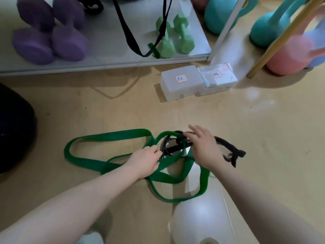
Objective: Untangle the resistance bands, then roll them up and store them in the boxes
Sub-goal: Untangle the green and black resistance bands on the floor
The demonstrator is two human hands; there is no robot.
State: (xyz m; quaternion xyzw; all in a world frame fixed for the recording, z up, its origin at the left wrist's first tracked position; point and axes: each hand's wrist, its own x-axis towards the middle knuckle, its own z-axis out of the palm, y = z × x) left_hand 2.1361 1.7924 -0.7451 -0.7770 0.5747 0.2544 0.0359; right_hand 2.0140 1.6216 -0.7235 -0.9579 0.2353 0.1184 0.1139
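Hands (pixel 146 160) (pixel 202 145) on flat green band (pixel 105 136), black band (pixel 226 145) knotted.

Both my forearms are bare, coming up from the bottom corners of the frame with no sleeves anywhere in view. My left hand (pixel 146 161) wears nothing. My right hand (pixel 204 145) has a thin ring (pixel 202 133) on one finger, pale and plain, near centre frame. No gloves or wristbands.
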